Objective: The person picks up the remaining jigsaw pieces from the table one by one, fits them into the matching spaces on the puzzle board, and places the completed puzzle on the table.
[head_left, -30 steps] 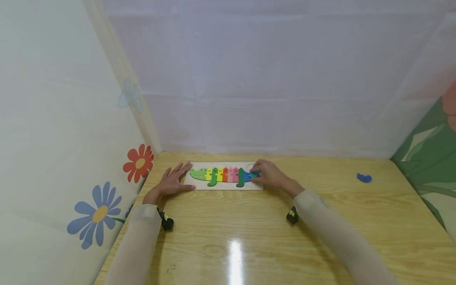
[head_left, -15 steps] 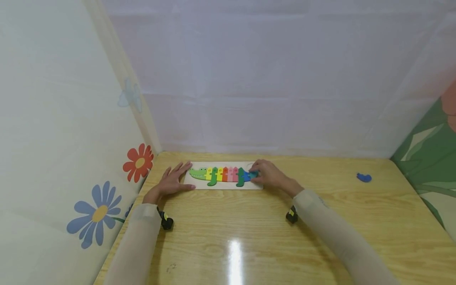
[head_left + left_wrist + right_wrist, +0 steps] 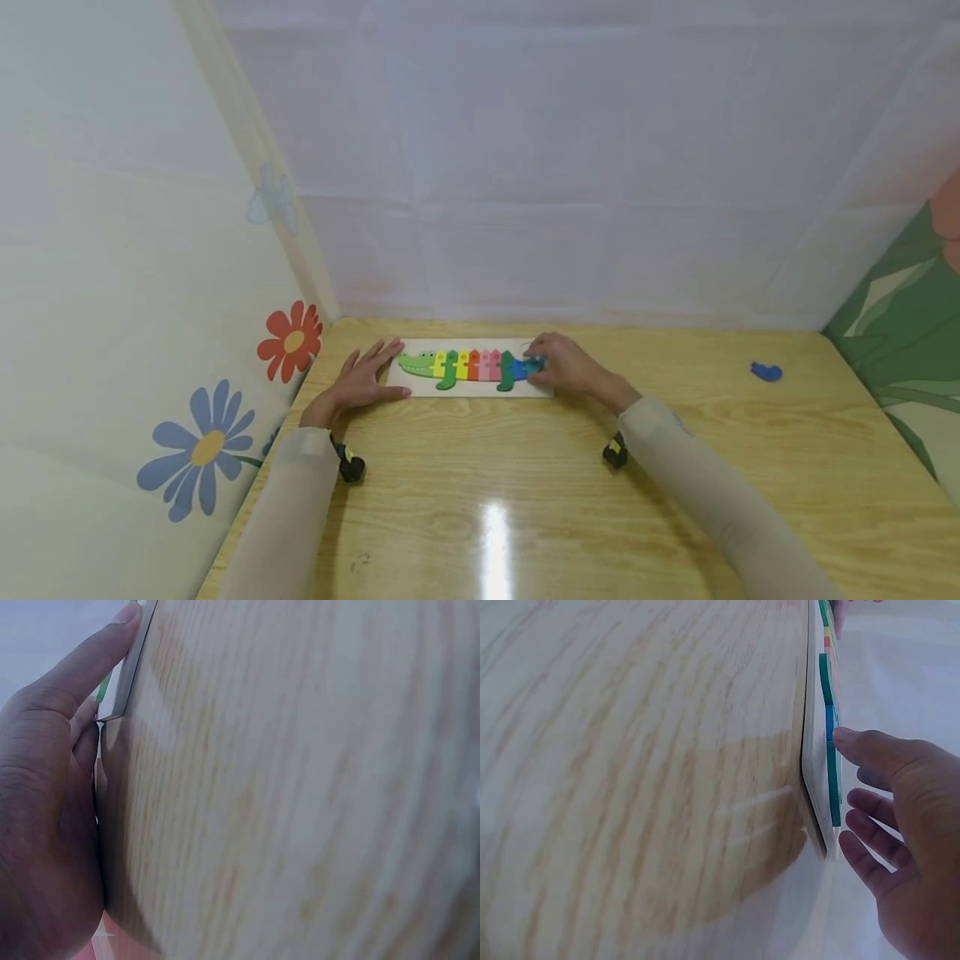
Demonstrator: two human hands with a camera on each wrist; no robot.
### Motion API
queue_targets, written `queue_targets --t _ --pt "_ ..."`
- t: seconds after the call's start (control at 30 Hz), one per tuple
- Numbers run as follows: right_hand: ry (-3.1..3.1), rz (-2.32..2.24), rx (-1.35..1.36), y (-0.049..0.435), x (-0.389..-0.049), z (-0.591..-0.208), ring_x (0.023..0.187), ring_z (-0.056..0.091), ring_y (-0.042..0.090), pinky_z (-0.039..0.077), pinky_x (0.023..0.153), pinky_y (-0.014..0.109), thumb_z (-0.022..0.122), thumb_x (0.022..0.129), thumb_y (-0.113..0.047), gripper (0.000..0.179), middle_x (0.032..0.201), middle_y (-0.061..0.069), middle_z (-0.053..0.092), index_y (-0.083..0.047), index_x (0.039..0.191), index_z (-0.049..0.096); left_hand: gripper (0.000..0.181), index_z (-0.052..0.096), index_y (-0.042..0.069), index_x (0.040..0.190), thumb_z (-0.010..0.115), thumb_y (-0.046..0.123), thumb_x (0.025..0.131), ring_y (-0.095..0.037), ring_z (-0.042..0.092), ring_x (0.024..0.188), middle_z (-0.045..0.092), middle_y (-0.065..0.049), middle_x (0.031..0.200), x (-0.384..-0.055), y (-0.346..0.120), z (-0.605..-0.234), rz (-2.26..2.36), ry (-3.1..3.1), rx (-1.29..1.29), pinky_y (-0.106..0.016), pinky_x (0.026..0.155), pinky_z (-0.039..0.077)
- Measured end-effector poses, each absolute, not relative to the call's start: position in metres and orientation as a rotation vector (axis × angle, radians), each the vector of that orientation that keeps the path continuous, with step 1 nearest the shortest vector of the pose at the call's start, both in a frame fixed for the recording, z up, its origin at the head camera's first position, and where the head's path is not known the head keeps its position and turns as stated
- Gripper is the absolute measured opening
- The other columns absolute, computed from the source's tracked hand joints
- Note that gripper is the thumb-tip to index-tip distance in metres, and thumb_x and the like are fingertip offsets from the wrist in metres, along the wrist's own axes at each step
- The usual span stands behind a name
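A pale wooden board (image 3: pixel 472 392) carries a crocodile puzzle (image 3: pixel 468 365) of several coloured pieces, its green head at the left. My left hand (image 3: pixel 360 382) lies with fingers spread round the board's left end. In the left wrist view its thumb (image 3: pixel 112 637) rests along the board's near edge. At the tail end, my right hand (image 3: pixel 567 364) pinches a teal puzzle piece (image 3: pixel 534 365) beside a blue one. The right wrist view has the thumb (image 3: pixel 855 742) touching where blue meets teal (image 3: pixel 833 784); the fingertips' contact on the far side is partly hidden.
A loose blue puzzle piece (image 3: pixel 767 372) lies on the wooden table (image 3: pixel 450 483) far to the right. A white cloth wall (image 3: pixel 480 208) stands behind the table. Flower-printed panels (image 3: pixel 150 292) flank both sides. Each wrist wears a black camera (image 3: pixel 351 467).
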State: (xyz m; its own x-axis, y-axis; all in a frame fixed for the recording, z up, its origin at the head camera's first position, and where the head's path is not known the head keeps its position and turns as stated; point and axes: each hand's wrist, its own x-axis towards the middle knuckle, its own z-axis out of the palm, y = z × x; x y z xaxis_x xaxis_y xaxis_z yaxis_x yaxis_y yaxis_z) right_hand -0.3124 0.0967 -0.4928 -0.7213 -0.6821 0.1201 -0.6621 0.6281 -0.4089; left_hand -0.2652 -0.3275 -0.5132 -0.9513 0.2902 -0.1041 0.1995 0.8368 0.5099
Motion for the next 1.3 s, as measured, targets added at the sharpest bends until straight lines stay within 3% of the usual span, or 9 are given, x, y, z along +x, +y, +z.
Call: queue_targets --t 0.4,0.83,1.3 --pt "2.808 -0.687 -1.124 0.103 -0.31 -0.49 0.122 0.065 0.033 0.053 0.107 0.048 0.086 0.091 -0.024 0.05 0.131 0.017 0.07 0.001 0.132 0.071 0.107 0.025 0.008 0.169 0.079 0.056 0.089 -0.044 0.008 0.162 0.017 -0.017 0.176 -0.268 -0.328 -0.515 0.734 2.833 0.377 -0.067 0.126 -0.003" --pt "2.817 -0.746 -1.068 0.116 -0.304 -0.482 0.125 0.065 0.035 0.051 0.11 0.052 0.084 0.092 -0.022 0.048 0.132 0.018 0.069 0.001 0.133 0.071 0.109 0.025 0.009 0.169 0.078 0.059 0.088 -0.044 0.007 0.162 0.017 -0.017 0.177 -0.268 -0.329 -0.515 0.728 2.828 0.361 -0.067 0.126 -0.004" --pt "2.865 -0.799 -1.177 0.139 -0.301 -0.482 0.119 0.067 0.037 0.055 0.104 0.054 0.084 0.091 -0.02 0.048 0.127 0.02 0.071 0.006 0.13 0.07 0.108 0.024 0.009 0.169 0.078 0.057 0.089 -0.044 0.008 0.162 0.017 -0.016 0.177 -0.268 -0.331 -0.517 0.735 2.83 0.377 -0.066 0.126 -0.004"
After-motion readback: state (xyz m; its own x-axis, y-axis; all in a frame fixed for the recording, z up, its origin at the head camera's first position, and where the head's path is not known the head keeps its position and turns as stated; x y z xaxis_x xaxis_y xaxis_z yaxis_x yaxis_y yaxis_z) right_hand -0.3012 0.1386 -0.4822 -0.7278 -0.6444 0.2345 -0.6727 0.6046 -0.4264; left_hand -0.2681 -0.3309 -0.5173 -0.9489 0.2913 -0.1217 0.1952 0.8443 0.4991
